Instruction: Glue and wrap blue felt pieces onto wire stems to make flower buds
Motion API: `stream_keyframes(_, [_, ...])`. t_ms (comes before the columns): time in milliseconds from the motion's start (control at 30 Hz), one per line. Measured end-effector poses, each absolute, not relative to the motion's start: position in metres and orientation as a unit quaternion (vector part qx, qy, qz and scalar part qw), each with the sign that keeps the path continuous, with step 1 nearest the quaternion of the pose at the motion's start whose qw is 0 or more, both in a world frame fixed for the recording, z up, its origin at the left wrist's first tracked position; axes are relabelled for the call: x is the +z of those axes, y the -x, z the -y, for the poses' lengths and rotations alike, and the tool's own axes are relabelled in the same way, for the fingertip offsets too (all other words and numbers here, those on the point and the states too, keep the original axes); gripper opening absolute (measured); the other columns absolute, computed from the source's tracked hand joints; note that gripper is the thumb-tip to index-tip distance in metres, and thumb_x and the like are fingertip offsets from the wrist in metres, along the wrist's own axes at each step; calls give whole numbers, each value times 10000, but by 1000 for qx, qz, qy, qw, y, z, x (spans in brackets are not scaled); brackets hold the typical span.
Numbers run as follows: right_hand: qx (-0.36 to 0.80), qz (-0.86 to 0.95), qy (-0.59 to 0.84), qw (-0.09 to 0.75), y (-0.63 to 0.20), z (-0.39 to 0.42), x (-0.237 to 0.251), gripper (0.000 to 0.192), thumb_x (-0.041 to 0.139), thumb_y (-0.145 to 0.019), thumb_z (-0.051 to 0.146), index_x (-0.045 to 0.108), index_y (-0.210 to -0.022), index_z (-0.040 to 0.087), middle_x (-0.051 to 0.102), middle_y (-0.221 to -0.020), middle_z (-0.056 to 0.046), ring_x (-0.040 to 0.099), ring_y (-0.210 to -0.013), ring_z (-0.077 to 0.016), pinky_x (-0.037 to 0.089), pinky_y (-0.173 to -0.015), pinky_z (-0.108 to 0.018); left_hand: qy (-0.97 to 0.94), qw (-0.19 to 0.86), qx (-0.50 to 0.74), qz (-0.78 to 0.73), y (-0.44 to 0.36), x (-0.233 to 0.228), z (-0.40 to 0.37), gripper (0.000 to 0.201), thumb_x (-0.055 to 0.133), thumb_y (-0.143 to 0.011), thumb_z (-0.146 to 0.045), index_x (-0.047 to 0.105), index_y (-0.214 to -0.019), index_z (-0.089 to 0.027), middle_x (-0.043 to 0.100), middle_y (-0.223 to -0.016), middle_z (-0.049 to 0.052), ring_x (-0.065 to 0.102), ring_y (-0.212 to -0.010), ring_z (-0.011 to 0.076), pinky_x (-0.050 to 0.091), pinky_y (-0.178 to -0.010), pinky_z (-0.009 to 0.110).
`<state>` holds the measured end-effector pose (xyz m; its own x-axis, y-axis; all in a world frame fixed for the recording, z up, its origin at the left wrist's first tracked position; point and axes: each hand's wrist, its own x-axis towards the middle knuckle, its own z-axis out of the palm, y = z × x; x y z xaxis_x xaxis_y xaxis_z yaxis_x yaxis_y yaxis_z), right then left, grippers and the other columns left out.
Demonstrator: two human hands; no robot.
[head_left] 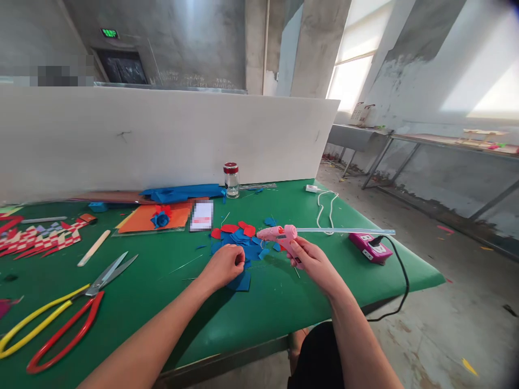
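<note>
the right hand (314, 262) grips a pink glue gun (279, 235), nozzle toward the left hand (224, 265), which rests curled on blue felt pieces (243, 251) on the counter (284, 302), its grip unclear.

Glue gun (279, 235) in my right hand (314, 262): glossy pink plastic, clear smooth stick. Under my left hand (223, 265): matt blue and red felt pieces (243, 243). Table cover (263, 308): smooth green, faint sheen. Scissors (60, 319): metal blades, glossy coated handles.

head view | worn on the person's head | looked forward and down at the green tabletop (284, 302) | close, hands just below | white board behind tabletop
</note>
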<state>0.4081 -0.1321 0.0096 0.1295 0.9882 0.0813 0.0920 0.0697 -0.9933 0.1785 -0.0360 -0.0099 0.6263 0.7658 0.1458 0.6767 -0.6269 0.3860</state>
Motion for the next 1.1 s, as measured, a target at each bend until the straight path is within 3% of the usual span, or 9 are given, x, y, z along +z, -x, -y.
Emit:
stream_keyframes(300, [431,489,538,535,-407,134,11,632,633,-707,718,648,-986,151,575,-700,-20,500,-581,-140,393,-532,-264,-863,198,180,-428,-175,-4,47,134,539,-704,-87,628,-686,-185,656,-696,2,572,-665,148,382,-595,245])
stream_keyframes(533, [427,492,538,535,-407,133,11,596,613,-736,705,655,-967,157,576,-708,-19,506,-590,-139,398,-544,-261,-833,249,211,-447,-170,-1,40,76,549,-713,-146,605,-683,-187,623,-650,-19,548,-618,131,382,-570,236])
stream_keyframes(767, [425,501,534,532,-407,133,9,562,576,-794,670,664,-1011,158,561,-704,-10,503,-595,-134,404,-547,-249,-774,382,225,-451,-168,-8,33,281,577,-677,-201,637,-951,-207,543,-645,-53,577,-556,130,430,-479,223])
stream_keyframes(900, [420,501,542,528,-408,133,7,551,570,-812,652,675,-1041,161,574,-738,-18,508,-609,-136,406,-551,-249,-739,445,223,-454,-167,-11,33,197,624,-710,-342,590,-843,-202,574,-609,-45,625,-529,161,435,-429,233])
stream_keyframes(1100, [433,501,537,523,-409,132,12,532,578,-808,641,680,-1015,162,577,-749,-18,504,-620,-138,409,-569,-255,-760,388,236,-465,-163,4,33,225,625,-743,-407,659,-741,-184,594,-580,-23,566,-527,131,414,-499,230])
